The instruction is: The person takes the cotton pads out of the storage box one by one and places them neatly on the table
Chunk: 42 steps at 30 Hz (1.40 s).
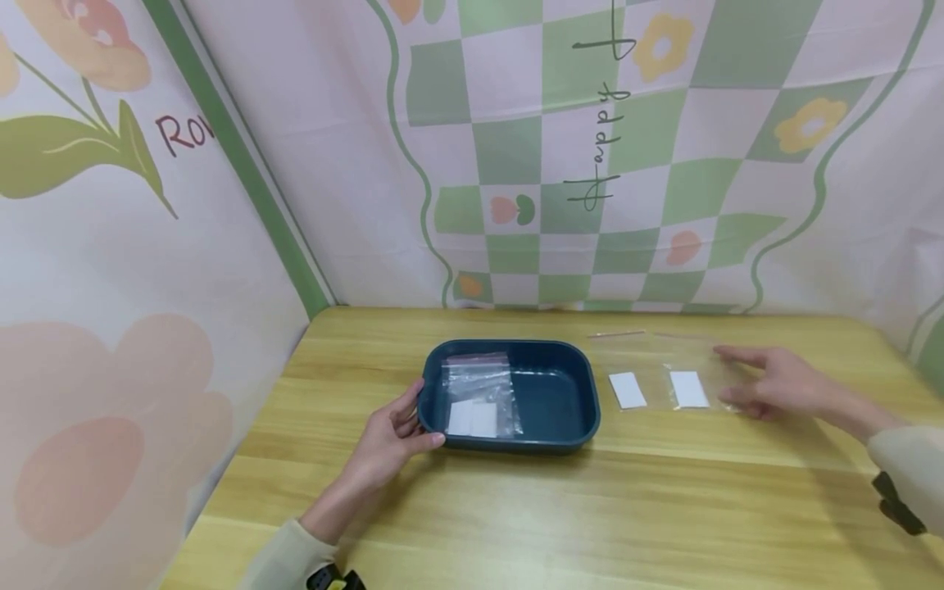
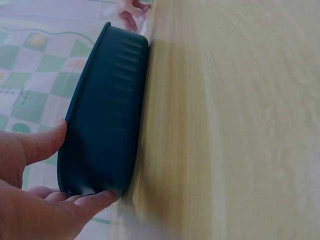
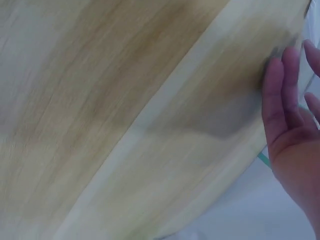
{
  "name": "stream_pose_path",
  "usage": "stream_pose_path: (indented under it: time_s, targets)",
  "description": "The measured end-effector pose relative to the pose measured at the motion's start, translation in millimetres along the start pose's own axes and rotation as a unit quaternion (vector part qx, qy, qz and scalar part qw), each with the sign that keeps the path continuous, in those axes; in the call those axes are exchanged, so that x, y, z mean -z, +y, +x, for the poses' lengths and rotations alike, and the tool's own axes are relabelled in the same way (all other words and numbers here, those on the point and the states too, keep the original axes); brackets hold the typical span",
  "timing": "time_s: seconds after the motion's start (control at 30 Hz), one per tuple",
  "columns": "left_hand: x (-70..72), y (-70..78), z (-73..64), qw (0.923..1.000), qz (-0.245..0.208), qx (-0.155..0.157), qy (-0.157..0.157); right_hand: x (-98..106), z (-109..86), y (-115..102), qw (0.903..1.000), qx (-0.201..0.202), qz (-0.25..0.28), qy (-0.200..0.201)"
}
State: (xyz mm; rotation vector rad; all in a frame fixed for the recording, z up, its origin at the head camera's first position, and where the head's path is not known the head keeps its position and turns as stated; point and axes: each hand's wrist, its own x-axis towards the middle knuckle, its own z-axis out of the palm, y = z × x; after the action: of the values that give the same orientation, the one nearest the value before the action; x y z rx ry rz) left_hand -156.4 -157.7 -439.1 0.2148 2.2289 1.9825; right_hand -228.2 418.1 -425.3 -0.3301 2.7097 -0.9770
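My left hand (image 1: 387, 442) grips the left end of a dark blue plastic tray (image 1: 583, 430), its thumb at the front rim and its fingers against the end wall. The left wrist view shows the same tray (image 2: 107, 110) from its side, with the hand (image 2: 45, 200) at its near end. Inside the tray, on the left, lie clear zip bags (image 1: 483, 381) with white patches. My right hand (image 1: 785, 385) lies over the right edge of two flat clear bags, its index finger outstretched. Each bag bears a white rectangle (image 1: 627, 390). In the right wrist view the fingers of the right hand (image 3: 295, 115) look mostly straight.
Everything lies on a wood-grain table (image 1: 516, 516). A patterned cloth (image 1: 575, 164) hangs along the table's back edge, and another printed cloth (image 1: 133, 270) hangs at the left.
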Motion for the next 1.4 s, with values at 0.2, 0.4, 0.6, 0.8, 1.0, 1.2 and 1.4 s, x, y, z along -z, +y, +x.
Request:
stream_pose_path:
  time_s: [0.2,0.4,0.6,0.8,1.0,1.2,1.4]
  targets:
    - [0.4,0.1,0.6,1.0000,0.002,-0.006,-0.002,-0.3,2.9,-2.3,0.9813,0.033,-0.174,0.075]
    - [0.4,0.1,1.6,1.0000,0.005,-0.007,-0.001,-23.1,9.8,-32.6,0.9532,0.167,-0.226,0.112]
    - [0.3,-1.5,1.5,1.0000,0.004,-0.004,0.002,-56.6,17.8,-47.2,0.9069,0.277,-0.293,0.124]
    - [0.2,-1.2,1.0,1.0000,0.004,-0.003,0.000,-75.3,16.5,-55.2,0.9102,0.271,-0.293,0.113]
    - [0.5,-0.6,1.1,1.0000,0.004,-0.001,-0.001,-87.6,16.4,-64.7,0.9138,0.254,-0.292,0.125]
    - [0.6,-0.1,0.5,0.9999,0.010,-0.006,0.000,-93.4,14.8,-75.4,0.9161,0.238,-0.293,0.136]
    - [0.3,0.3,0.2,0.9999,0.010,-0.006,0.000,-94.1,17.9,-80.3,0.9196,0.233,-0.282,0.144]
